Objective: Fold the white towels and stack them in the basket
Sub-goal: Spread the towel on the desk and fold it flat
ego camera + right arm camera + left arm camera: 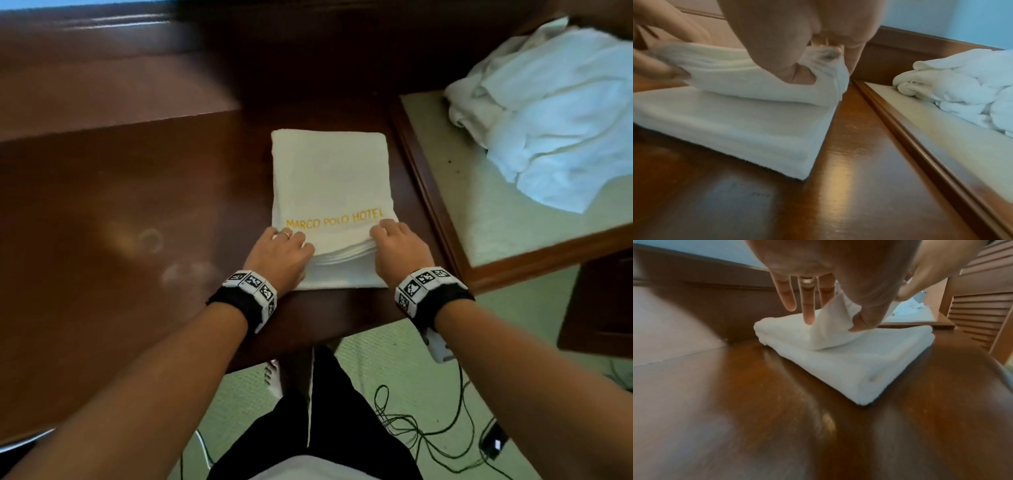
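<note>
Two hands at one folded white towel (330,174) on the dark wooden worktop (137,192). My left hand (279,255) and right hand (397,245) each pinch its upper layers, lifted off the lower layer. Right of my fingers (808,305): heap of unfolded white towels (555,113).

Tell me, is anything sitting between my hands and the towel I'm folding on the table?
Nothing visible does. The left hand and right hand both already pinch the near folded edge of the towel lying on the wooden table. The pile of unfolded towels lies off to the right. No basket is in view.
</note>
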Motion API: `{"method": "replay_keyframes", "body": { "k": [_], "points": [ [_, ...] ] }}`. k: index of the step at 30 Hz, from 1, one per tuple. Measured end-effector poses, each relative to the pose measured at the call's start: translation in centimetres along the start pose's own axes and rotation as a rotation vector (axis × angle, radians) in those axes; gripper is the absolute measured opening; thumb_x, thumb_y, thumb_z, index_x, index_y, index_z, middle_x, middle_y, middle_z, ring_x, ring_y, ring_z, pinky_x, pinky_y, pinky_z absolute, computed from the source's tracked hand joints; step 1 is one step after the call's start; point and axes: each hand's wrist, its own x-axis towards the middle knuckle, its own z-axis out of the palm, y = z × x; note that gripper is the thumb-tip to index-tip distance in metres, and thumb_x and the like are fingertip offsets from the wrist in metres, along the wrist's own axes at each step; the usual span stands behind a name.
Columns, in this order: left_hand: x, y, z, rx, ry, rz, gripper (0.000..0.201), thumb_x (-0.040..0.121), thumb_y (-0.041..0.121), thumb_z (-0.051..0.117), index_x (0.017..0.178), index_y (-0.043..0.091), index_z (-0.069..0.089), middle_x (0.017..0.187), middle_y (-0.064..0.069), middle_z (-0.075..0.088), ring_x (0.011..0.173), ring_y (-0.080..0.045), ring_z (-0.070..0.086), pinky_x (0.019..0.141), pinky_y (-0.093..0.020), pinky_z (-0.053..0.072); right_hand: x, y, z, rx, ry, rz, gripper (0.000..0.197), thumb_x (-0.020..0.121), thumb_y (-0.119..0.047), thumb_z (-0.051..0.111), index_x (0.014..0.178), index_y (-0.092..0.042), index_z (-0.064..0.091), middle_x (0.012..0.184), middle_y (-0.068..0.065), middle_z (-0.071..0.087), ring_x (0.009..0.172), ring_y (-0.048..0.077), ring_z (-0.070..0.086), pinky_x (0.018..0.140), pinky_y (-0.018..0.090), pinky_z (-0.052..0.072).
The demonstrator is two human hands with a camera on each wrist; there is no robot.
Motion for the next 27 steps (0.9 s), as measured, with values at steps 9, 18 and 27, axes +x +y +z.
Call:
{"method": "replay_keyframes", "body": {
  "k": [9, 18, 27],
  "points": [
    [-3.7, -0.2, 2.6, -0.116, 0.121, -0.003, 0.02, 0.074, 0.023, 0.054, 0.083, 0.01, 0.065, 0.082, -0.011, 0.058, 0.07, -0.033, 0.055, 0.058, -0.04, 0.046, -3.8, 0.0, 3.2, -0.128, 0.016, -0.034, 0.031, 0.059, -0.009, 0.075, 0.088, -0.015, 0.065, 0.088, 0.007, 0.059, 0.075, 0.032, 0.054, 0.07, 0.04, 0.044],
    [-4.4, 2.1, 3.3, -0.222, 0.25, -0.038, 0.021, 0.081, 0.021, 0.058, 0.096, 0.009, 0.068, 0.09, -0.01, 0.063, 0.075, -0.031, 0.057, 0.06, -0.041, 0.051, -5.1, 2.4, 3.4, -0.002, 0.046, -0.09, 0.025, 0.075, -0.026, 0.056, 0.095, -0.013, 0.065, 0.096, 0.006, 0.062, 0.084, 0.033, 0.055, 0.069, 0.04, 0.044],
    [-4.3, 3.6, 3.9, -0.155, 0.075, -0.041, 0.037, 0.063, 0.005, 0.08, 0.089, 0.01, 0.054, 0.084, -0.013, 0.054, 0.07, -0.032, 0.051, 0.051, -0.04, 0.046, -5.4, 3.5, 3.3, -0.049, -0.053, -0.129, 0.029, 0.065, -0.014, 0.073, 0.09, -0.012, 0.059, 0.092, 0.008, 0.057, 0.08, 0.032, 0.053, 0.065, 0.039, 0.044]
  ]
}}
